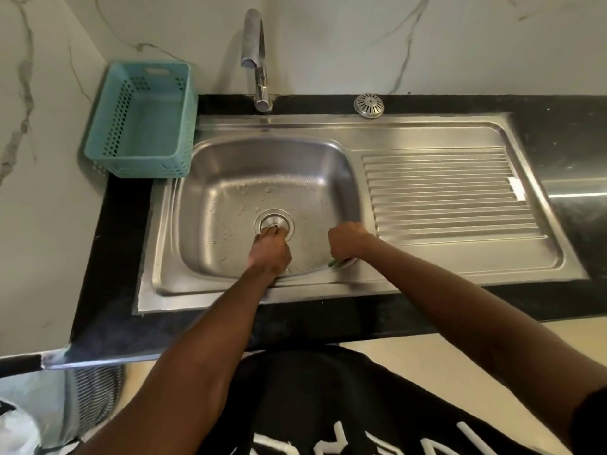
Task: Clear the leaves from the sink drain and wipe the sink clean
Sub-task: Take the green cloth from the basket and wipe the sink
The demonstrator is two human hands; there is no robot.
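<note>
The steel sink (pixel 210 178) has water drops on its floor and a round drain (pixel 274 221) in the middle. My left hand (pixel 270 249) reaches down to the drain, fingertips bunched at its opening; what they touch is hidden. My right hand (pixel 348 243) is curled into a fist at the basin's near right corner and holds a green thing (pixel 341 263) that sticks out under it against the rim. I cannot tell whether it is leaves or a pad. No loose leaves show on the sink floor.
A round metal strainer (pixel 368 106) lies on the black counter behind the sink. The tap (pixel 259 60) arches over the back rim. A teal plastic basket (pixel 141 119) stands at the back left. The ribbed drainboard (pixel 443 192) lies to the right.
</note>
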